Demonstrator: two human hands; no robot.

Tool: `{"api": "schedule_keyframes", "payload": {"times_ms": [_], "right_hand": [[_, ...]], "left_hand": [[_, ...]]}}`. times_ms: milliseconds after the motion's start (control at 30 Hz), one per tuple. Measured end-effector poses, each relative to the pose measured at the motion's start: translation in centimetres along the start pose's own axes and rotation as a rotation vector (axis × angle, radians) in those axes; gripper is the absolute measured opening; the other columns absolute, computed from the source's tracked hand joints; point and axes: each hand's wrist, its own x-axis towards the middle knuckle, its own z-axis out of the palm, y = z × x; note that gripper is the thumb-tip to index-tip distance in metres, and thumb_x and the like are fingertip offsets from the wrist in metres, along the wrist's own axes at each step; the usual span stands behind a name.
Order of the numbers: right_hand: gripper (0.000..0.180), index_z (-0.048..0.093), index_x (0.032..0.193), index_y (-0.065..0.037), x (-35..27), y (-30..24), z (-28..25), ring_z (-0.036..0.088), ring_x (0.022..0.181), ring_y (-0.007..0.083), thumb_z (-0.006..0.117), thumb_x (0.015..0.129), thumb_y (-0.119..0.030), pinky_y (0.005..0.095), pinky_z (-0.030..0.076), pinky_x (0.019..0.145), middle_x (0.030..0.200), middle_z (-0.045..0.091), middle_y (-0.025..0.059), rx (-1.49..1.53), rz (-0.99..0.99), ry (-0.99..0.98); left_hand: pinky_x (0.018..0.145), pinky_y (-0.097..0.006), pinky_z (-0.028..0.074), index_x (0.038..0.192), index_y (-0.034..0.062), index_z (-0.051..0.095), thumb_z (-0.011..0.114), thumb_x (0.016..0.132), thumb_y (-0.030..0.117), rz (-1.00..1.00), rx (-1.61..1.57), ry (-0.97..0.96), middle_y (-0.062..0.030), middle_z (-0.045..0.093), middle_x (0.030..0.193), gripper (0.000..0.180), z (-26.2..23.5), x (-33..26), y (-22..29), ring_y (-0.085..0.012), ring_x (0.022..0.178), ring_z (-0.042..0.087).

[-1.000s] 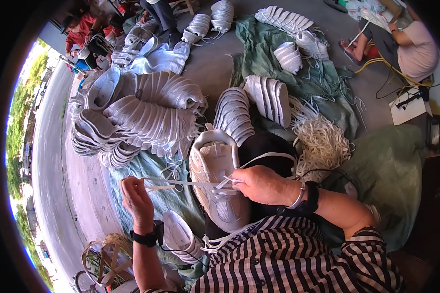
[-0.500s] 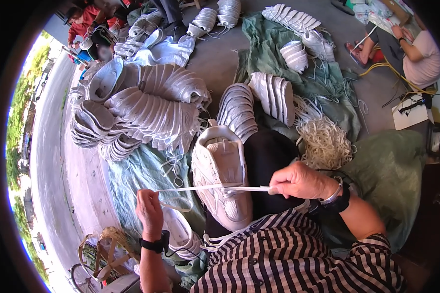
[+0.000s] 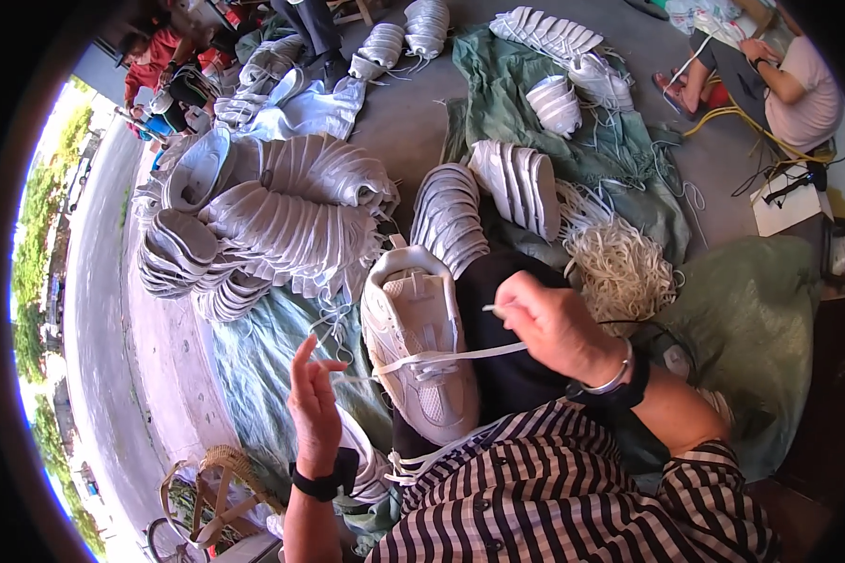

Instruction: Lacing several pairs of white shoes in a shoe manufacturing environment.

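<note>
A white sneaker [image 3: 419, 319] rests on my lap with its toe toward me. A flat white shoelace [image 3: 479, 354] crosses its lower eyelets and runs out to both sides. My right hand [image 3: 563, 324], to the right of the shoe, is closed on the lace, whose tip pokes out by the thumb and index finger. Left of the shoe, my left hand [image 3: 314, 408] is raised with fingers apart, close to the lace's other end. Whether a finger touches that end is hard to see. Another white shoe [image 3: 359, 458] lies below, partly hidden by my left hand and wrist.
Stacked shoe uppers [image 3: 291, 220] lie ahead on the left, with two more stacks near my knees. A heap of loose laces [image 3: 624, 267] sits to the right. Green sheeting [image 3: 742, 328] spreads beside me. A woven basket [image 3: 221, 493] stands lower left; people sit farther off.
My left hand has opened and shifted slightly right; the lace on that side has gone slack. My right hand has risen, drawing its side of the lace up and to the right.
</note>
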Motion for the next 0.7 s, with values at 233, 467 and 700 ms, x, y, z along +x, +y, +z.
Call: {"api": "schedule_keyframes", "payload": {"times_ms": [233,467,700], "right_hand": [[0.009,0.052,0.084,-0.005,-1.8,-0.2,2.9,0.063,0.067,0.0324,0.060,0.081,-0.003,0.0388,0.049,0.056,0.072,0.061,0.0120,-0.093,-0.035,-0.265],[0.010,0.053,0.085,-0.005,-1.6,-0.2,3.3,0.063,0.063,0.0325,0.062,0.082,-0.006,0.0390,0.049,0.052,0.067,0.061,0.0135,-0.054,-0.005,-0.127],[0.012,0.049,0.082,-0.004,-1.6,-0.3,4.0,0.062,0.058,0.0329,0.059,0.084,-0.010,0.0393,0.048,0.048,0.064,0.060,0.0135,-0.152,-0.042,-0.110]], "left_hand": [[0.067,-0.024,0.047,0.098,0.0004,0.060,0.054,0.089,0.000,-0.040,-0.380,-0.160,-0.0019,0.061,0.076,0.011,3.9,-0.7,6.0,-0.0093,0.072,0.059],[0.059,-0.032,0.048,0.092,0.0097,0.064,0.068,0.077,0.009,0.401,0.318,-0.189,-0.0059,0.059,0.077,0.015,4.5,0.6,7.5,-0.0221,0.067,0.058],[0.059,-0.031,0.048,0.084,0.0049,0.064,0.064,0.084,0.014,0.256,0.405,-0.269,-0.0039,0.056,0.067,0.009,3.9,0.4,8.2,-0.0216,0.063,0.057]]}}
